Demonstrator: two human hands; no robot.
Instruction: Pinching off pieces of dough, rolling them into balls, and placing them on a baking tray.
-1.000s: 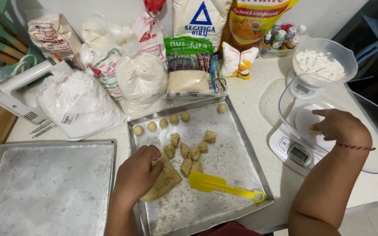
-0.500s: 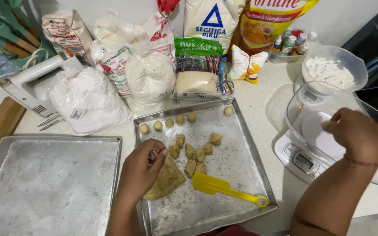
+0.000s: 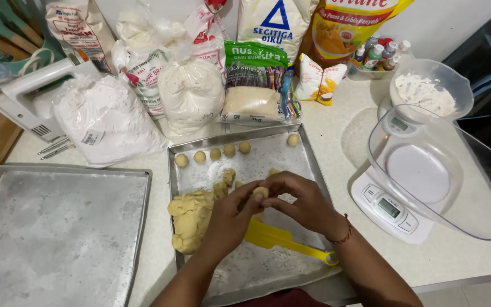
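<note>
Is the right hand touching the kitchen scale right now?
Apart. The head view shows the right hand over the baking tray, pinching a small dough piece with the left hand; bare counter separates it from the kitchen scale.

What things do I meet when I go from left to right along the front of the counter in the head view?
Empty metal tray → lump of dough → left hand → small dough piece held by both hands → right hand → kitchen scale → clear bowl.
</note>
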